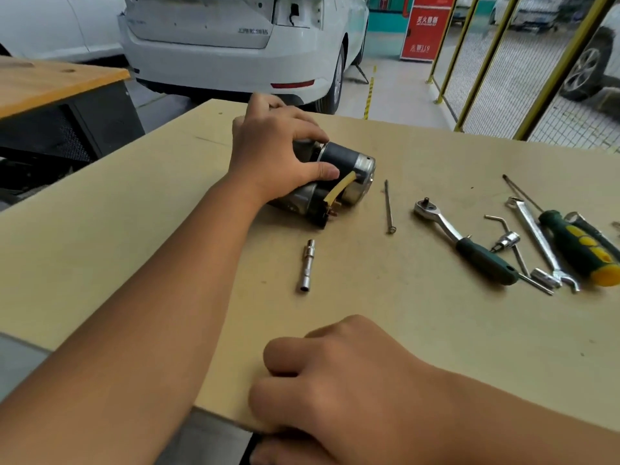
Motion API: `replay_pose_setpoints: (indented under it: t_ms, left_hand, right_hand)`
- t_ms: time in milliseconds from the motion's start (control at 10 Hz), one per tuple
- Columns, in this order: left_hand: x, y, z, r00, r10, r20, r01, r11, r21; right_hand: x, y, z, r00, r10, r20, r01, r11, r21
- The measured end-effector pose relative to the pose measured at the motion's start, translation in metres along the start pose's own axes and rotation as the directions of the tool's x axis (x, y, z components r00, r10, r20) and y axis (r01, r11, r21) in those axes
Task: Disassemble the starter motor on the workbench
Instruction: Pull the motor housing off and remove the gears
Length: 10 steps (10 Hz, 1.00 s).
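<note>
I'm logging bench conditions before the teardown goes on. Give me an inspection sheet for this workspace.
Surface: tan wooden workbench, scuffed, tools spread on its right side.
Job's things: starter motor lying on its side; long through bolt lying loose beside it.
Clutter: socket extension, ratchet, small socket, hex key, combination wrench, green and yellow screwdriver.
Grippers: left hand grips the motor; right hand rests at the near edge, fingers curled, contents hidden.
Cables: tan lead on the motor.
Surroundings: white car, yellow mesh fence, second bench.
</note>
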<state>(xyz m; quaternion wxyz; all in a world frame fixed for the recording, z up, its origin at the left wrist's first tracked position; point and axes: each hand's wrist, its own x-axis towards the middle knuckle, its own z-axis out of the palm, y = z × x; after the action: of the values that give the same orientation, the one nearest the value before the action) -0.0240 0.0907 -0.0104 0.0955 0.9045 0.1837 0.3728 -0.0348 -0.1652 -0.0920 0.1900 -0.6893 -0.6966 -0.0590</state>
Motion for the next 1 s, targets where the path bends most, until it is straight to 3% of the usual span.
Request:
replay_pose_setpoints:
  t_ms: [100,200,300,500,700,800,900,1000]
  left_hand:
    - [0.000,-0.002,-0.001,1.000,0.002,0.000,-0.002,1.000,-0.002]
    - [0.001,-0.002,0.000,1.000,0.009,0.001,-0.009,1.000,0.005]
    - [0.001,-0.004,0.000,1.000,0.023,-0.004,-0.023,1.000,0.010]
    - [0.001,-0.003,0.000,1.000,0.021,-0.005,-0.021,1.000,0.018]
    - [0.002,-0.001,-0.001,1.000,0.014,0.004,-0.014,0.999,0.037]
    - [0.002,-0.004,-0.002,0.999,0.024,0.028,-0.025,0.999,0.039]
    - [0.002,-0.008,-0.002,0.999,0.037,-0.036,-0.039,0.998,-0.044]
    - [0.003,-0.010,0.000,0.982,-0.099,-0.158,0.091,0.994,-0.062]
  right_hand:
    - [0.007,-0.002,-0.011,0.982,-0.186,-0.037,0.185,0.982,-0.030]
    - [0.029,0.020,-0.049,0.947,-0.307,-0.097,0.322,0.896,0.306]
    - [0.045,0.042,-0.065,0.941,-0.022,-0.338,0.144,0.929,0.342]
    - [0.045,0.068,-0.053,0.872,0.320,-0.370,-0.067,0.827,0.558]
    - [0.043,0.067,-0.058,0.825,0.414,-0.385,-0.133,0.804,0.580]
    - [0.047,0.074,-0.062,0.746,0.531,-0.403,-0.236,0.775,0.586]
    - [0.063,0.094,-0.064,0.702,0.636,-0.321,-0.397,0.723,0.565]
    - [0.092,0.114,-0.066,0.705,0.699,-0.122,-0.508,0.617,0.600]
